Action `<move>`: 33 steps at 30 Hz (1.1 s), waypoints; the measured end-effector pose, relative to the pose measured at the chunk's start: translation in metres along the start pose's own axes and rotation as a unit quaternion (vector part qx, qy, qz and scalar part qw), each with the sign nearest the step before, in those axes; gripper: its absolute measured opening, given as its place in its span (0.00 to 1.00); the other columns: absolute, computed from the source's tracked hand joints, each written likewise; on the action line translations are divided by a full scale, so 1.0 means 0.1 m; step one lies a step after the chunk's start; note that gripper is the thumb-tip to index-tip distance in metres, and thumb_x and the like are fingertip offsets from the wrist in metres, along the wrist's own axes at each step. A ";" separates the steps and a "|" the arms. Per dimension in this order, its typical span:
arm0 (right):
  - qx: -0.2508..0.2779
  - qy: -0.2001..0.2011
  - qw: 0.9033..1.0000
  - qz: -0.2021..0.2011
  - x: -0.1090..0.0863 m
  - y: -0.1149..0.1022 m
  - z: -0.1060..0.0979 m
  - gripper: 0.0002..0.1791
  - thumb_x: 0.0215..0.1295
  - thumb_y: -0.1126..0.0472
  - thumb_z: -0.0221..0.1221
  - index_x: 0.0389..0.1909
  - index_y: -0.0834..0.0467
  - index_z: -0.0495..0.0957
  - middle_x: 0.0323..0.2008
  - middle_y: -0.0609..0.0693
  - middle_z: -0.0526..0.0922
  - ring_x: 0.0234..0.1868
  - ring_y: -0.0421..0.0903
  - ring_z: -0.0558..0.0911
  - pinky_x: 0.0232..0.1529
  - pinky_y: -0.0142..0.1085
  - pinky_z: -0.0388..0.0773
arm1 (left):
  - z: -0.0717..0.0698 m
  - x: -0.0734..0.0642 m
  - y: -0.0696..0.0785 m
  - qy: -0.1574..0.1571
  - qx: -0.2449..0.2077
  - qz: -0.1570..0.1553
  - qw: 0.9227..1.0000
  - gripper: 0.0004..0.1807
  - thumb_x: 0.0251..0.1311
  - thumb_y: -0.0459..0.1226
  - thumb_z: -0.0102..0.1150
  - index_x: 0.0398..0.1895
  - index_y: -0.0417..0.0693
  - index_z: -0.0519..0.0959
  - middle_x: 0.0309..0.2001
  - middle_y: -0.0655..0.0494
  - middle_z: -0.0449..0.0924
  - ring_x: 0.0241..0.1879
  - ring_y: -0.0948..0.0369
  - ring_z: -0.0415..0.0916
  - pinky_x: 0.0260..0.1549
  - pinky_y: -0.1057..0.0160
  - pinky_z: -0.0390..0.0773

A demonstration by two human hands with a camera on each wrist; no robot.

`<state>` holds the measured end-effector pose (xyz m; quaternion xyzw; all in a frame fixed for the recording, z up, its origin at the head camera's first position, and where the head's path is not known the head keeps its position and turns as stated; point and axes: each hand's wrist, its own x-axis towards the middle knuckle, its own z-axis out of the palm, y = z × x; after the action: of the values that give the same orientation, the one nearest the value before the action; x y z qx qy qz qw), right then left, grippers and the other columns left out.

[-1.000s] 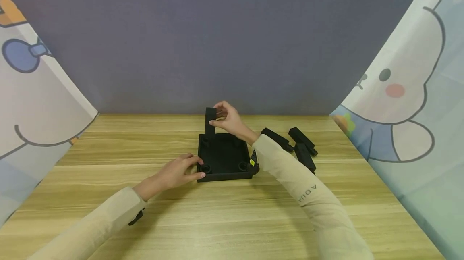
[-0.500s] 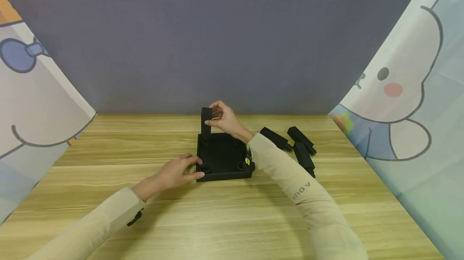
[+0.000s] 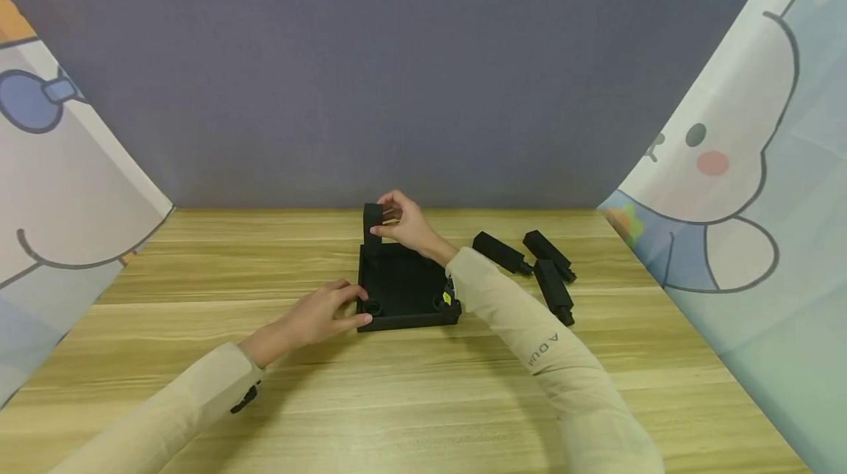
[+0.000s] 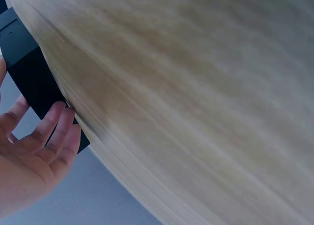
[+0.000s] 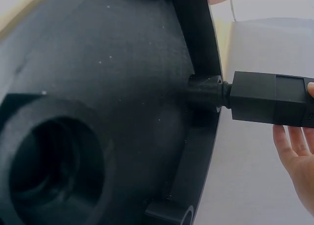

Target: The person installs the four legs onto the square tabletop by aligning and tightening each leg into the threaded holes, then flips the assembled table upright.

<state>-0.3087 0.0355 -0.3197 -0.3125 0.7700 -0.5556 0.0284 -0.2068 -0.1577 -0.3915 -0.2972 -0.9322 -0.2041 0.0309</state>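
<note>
Black oblong block (image 3: pixel 372 218) stands above wood-grain table (image 3: pixel 370 393), grey wall (image 3: pixel 423 77) behind. Right hand (image 3: pixel 410 228) pinches it; left hand (image 3: pixel 324 312), thumb spread, touches black square tray (image 3: pixel 410 321).

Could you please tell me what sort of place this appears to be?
It looks like a screened-off tabletop workspace: a wood-grain table bearing a black tray, a grey backdrop behind it, and cartoon-printed sheets at both sides.

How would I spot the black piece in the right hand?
On the wooden table sits a shallow black tray. At its far left corner, the right hand holds the black piece. It alone stands upright; three lookalikes lie flat.
</note>
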 end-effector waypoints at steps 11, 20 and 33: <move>0.000 0.030 0.999 0.011 0.08 0.30 0.05 0.22 0.54 0.67 0.64 0.47 0.63 0.65 0.45 0.59 0.74 0.46 0.52 0.78 0.43 0.35 0.78 | 0.01 0.01 0.01 0.003 0.003 0.001 1.000 0.20 0.58 0.54 0.55 0.46 0.51 0.77 0.38 0.55 0.76 0.27 0.66 0.69 0.27 0.69 0.71; 0.000 0.000 1.000 0.010 0.06 0.19 0.02 0.26 0.54 0.68 0.63 0.53 0.65 0.65 0.50 0.62 0.74 0.48 0.56 0.76 0.44 0.36 0.78 | 0.01 0.01 0.00 -0.002 0.003 0.005 1.000 0.20 0.58 0.53 0.55 0.46 0.50 0.77 0.38 0.54 0.76 0.29 0.64 0.70 0.27 0.68 0.72; -0.026 -0.090 0.996 -0.011 0.09 -0.04 -0.14 0.28 0.56 0.72 0.59 0.60 0.65 0.65 0.61 0.62 0.66 0.58 0.58 0.71 0.53 0.44 0.74 | 0.00 0.01 0.00 -0.002 -0.001 0.007 1.000 0.20 0.58 0.52 0.55 0.46 0.50 0.77 0.38 0.55 0.77 0.30 0.64 0.71 0.28 0.68 0.72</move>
<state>-0.3193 0.0423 -0.3078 -0.3703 0.7752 -0.5051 0.0827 -0.2074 -0.1574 -0.3913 -0.3041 -0.9300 -0.2040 0.0307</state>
